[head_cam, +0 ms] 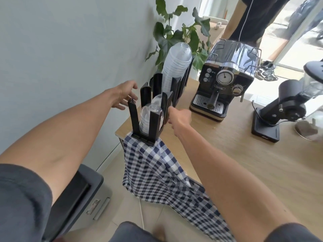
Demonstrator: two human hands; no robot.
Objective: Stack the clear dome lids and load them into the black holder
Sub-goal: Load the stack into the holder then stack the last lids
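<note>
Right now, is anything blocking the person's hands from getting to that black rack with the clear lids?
Nothing visible does. The left hand hovers open beside the black holder, the right hand is at its other side, and the dome lids already sit between its uprights.

Small label on espresso machine (222,79) is unreadable
</note>
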